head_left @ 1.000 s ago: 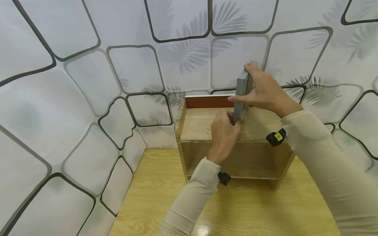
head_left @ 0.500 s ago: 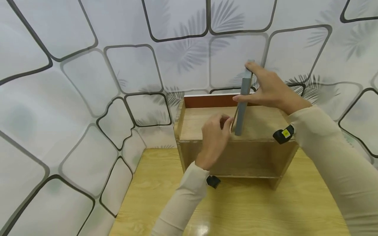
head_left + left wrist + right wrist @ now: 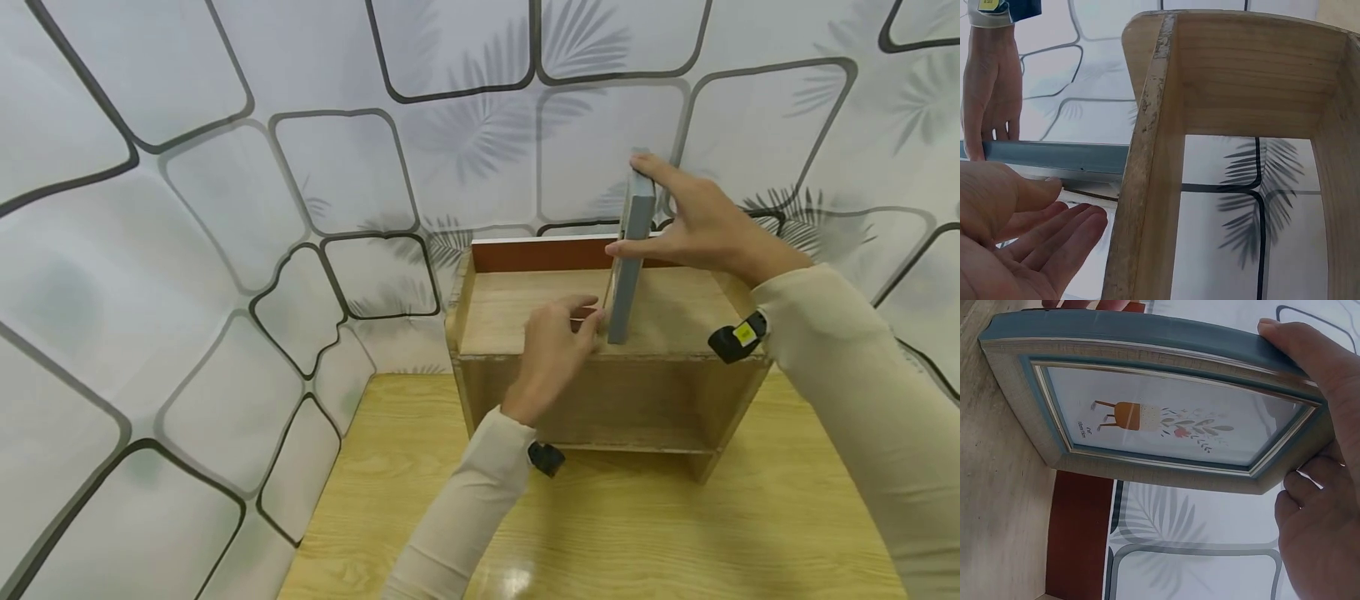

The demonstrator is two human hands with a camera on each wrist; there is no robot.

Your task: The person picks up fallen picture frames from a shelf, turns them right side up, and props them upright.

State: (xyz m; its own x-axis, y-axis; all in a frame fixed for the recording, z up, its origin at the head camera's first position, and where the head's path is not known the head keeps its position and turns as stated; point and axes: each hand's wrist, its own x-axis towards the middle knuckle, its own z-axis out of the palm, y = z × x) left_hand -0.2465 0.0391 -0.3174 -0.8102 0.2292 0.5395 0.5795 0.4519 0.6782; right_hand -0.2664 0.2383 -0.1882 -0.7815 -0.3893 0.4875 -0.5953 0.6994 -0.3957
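My right hand (image 3: 705, 217) grips the upper end of a blue-grey picture frame (image 3: 633, 250), thumb on its front edge and fingers at the top. The frame stands upright, nearly edge-on in the head view, its lower end at the front of the wooden shelf's top (image 3: 517, 308). In the right wrist view, its face shows a plant in an orange footed pot. My left hand (image 3: 551, 350) is at the lower back of the frame, thumb and fingers apart. Beside its thumb, the left wrist view shows a thin brown strip, the edge of a back stand (image 3: 1088, 194).
The shelf unit has a compartment (image 3: 615, 404) below its top and a reddish-brown back strip (image 3: 540, 256). It stands on a yellow wood-grain table (image 3: 420, 467). Patterned white wall covering (image 3: 480, 167) rises behind and to the left.
The picture frame has turned, come down onto the shelf top and shifted slightly right with the right hand. The left hand has left its lower end, drawn the back stand outward and loosened its fingers.
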